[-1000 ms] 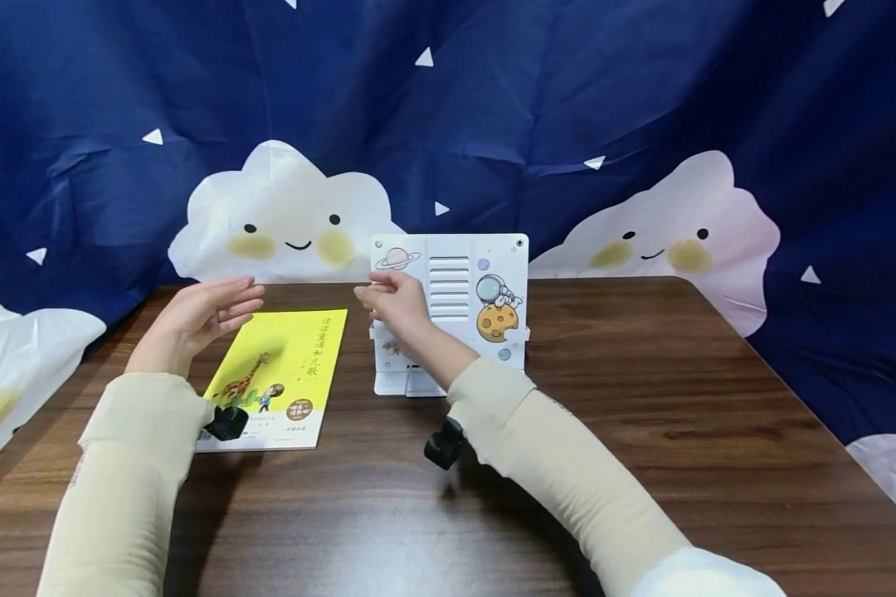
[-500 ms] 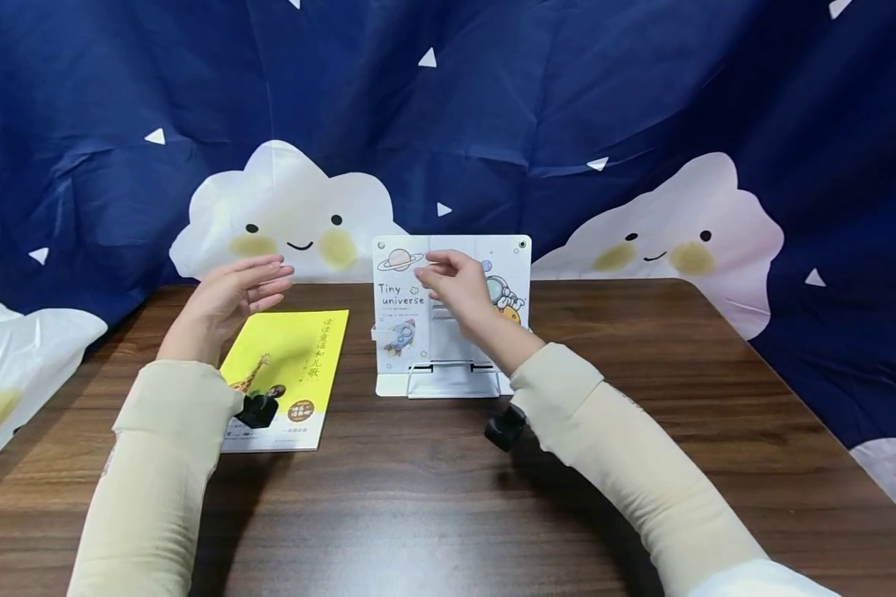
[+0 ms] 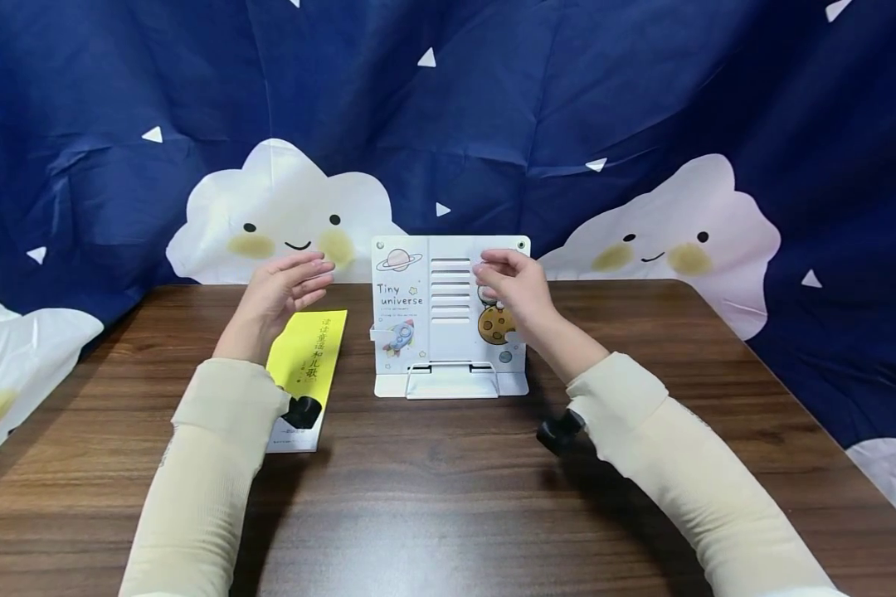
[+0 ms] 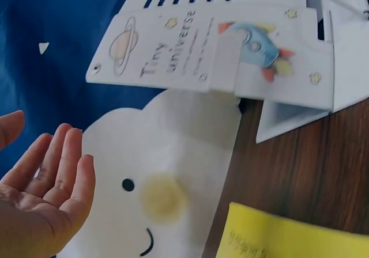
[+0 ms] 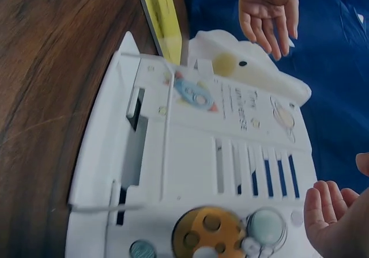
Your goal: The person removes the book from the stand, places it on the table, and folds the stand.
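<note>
A white book stand (image 3: 448,348) with planet, rocket and astronaut pictures stands upright on the table. Left of it lies a yellow book (image 3: 306,352) with its cover up, partly hidden by the left forearm. My left hand (image 3: 272,303) hovers above the book, fingers stretched out and holding nothing; the left wrist view shows its bare palm. My right hand (image 3: 518,294) is raised in front of the stand's right side, covering part of the astronaut. Its fingers are gently bent, with nothing between them, and in the right wrist view they appear apart from the stand.
The dark wooden table (image 3: 433,497) reaches back to a blue curtain (image 3: 478,99) with smiling white clouds. A wire page holder (image 3: 451,381) sticks out at the stand's foot. Small black cameras hang below both wrists.
Both hands have moved to the right. The right hand has passed across the front of the stand, uncovering its left side. The left forearm now hides more of the book.
</note>
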The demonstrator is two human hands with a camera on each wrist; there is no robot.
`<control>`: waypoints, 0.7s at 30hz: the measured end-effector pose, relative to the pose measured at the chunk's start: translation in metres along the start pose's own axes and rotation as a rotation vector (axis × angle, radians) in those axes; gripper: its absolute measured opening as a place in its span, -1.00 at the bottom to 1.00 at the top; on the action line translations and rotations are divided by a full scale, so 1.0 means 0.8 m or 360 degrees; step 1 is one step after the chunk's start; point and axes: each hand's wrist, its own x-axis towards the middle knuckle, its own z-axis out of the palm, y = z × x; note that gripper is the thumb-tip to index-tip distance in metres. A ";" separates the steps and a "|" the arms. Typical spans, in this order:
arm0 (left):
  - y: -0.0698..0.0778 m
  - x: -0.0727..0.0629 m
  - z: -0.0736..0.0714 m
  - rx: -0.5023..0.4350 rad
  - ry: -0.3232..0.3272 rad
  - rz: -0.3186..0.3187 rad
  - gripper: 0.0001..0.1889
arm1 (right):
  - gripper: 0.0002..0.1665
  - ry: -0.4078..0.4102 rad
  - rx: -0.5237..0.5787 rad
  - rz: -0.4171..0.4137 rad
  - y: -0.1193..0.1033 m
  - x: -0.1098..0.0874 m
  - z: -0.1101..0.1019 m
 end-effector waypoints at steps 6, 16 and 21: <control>-0.015 0.003 0.011 -0.0044 0.0046 -0.0014 -0.79 | -0.63 0.0041 0.0208 -0.0011 0.061 0.036 -0.039; -0.043 0.007 0.023 -0.0062 0.0142 -0.0044 -0.77 | -0.62 0.0137 0.0213 -0.0035 0.112 0.053 -0.087; -0.055 0.011 0.027 0.0013 0.0167 -0.0055 -0.76 | -0.63 0.0205 0.0265 0.0024 0.123 0.051 -0.103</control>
